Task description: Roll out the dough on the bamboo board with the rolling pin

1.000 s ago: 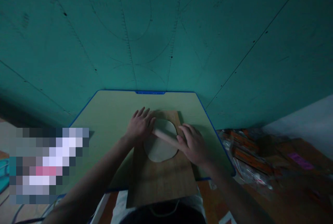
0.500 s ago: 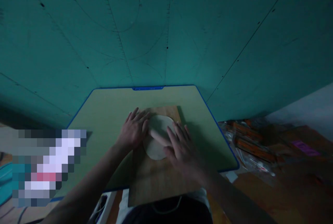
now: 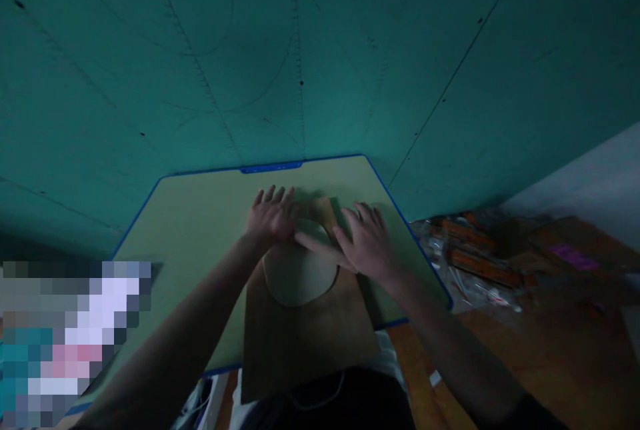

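Left grip (image 3: 273,220) is flat, fingers splayed; blur hides whether its palm bears on the pin's end. Next comes the dough (image 3: 300,283), a round sheet on the board (image 3: 305,357), with the pin (image 3: 323,251) slanting across its far right part. Right grip (image 3: 369,247) is spread too, palm at the pin's right end, not wrapped round it. Uneven palm pressure could skew the pin or thin one side; pressing hard where the board overhangs the table (image 3: 210,230) might tip it.
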A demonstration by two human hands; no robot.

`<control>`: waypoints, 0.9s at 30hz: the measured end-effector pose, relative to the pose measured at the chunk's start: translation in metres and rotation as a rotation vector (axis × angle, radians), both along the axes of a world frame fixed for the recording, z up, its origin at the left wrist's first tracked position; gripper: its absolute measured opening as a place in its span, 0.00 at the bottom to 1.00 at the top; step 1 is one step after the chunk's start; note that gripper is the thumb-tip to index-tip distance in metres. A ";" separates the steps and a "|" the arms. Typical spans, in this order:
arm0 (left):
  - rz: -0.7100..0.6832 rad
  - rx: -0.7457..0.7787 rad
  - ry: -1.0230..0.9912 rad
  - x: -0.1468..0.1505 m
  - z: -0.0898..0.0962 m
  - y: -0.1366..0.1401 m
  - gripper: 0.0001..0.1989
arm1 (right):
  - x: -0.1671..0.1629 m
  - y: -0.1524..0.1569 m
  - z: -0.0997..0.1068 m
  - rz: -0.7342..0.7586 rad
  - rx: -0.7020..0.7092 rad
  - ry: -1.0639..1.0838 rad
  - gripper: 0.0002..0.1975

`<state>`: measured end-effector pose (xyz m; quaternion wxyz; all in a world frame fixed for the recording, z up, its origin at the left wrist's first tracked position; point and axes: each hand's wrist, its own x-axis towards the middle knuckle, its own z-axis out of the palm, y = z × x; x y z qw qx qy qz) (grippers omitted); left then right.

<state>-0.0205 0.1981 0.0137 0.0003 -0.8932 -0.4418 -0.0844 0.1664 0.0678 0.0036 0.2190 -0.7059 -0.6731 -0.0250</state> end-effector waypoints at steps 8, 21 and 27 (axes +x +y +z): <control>-0.060 0.028 -0.097 -0.067 -0.014 -0.044 0.25 | -0.049 -0.051 -0.004 0.347 -0.020 0.132 0.26; 0.054 0.002 -0.018 -0.013 -0.001 -0.020 0.24 | -0.008 -0.019 -0.017 0.208 0.036 0.076 0.21; -0.028 0.004 -0.043 0.045 0.005 0.005 0.24 | 0.002 -0.019 -0.019 0.106 0.054 0.072 0.22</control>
